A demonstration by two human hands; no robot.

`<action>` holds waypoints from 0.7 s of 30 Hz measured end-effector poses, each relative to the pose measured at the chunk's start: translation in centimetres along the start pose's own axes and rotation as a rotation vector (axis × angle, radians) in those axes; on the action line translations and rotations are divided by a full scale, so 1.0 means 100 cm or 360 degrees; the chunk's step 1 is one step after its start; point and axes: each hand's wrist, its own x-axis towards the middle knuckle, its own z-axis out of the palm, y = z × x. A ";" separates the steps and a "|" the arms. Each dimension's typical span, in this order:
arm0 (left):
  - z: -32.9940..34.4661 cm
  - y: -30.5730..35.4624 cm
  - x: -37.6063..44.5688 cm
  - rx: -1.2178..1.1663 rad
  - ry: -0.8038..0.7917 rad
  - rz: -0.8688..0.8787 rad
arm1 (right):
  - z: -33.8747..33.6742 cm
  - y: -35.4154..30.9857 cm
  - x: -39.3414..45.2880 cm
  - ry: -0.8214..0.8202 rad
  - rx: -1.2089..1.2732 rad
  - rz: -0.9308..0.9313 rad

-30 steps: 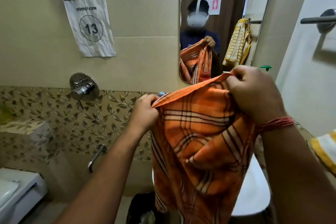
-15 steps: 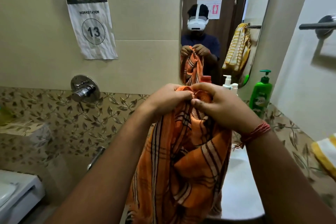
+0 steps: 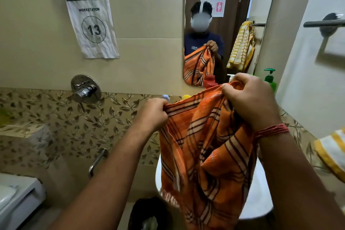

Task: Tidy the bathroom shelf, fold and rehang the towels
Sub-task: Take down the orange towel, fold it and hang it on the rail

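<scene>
Hanging above the white sink (image 3: 259, 203), the orange striped towel (image 3: 207, 155) is pinched along its top edge by left hand (image 3: 155, 113) & right hand (image 3: 250, 101), both curled tight. Wall sign (image 3: 91, 24) left of sink reads "WORKSTATION 13". Green pump bottle (image 3: 270, 80) stands behind towel; yellow towel (image 3: 332, 153) right of sink.

towel (image 3: 205, 145): orange, dark-and-cream checks | second towel (image 3: 332, 151): yellow-white stripes | bottle (image 3: 270, 80): green

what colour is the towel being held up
Orange towel with dark and cream stripes, seen best in the head view.
</scene>
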 end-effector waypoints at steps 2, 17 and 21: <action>0.004 -0.016 -0.001 -0.0036 0.0020 -0.0111 | -0.006 0.003 0.000 0.0175 0.0008 0.0071; -0.018 -0.008 -0.004 -0.1078 0.0555 -0.0175 | 0.004 0.013 -0.005 -0.0063 0.0076 0.0043; -0.020 0.027 -0.012 -0.1042 0.0154 0.0245 | 0.017 0.002 -0.010 -0.0345 0.0290 -0.0144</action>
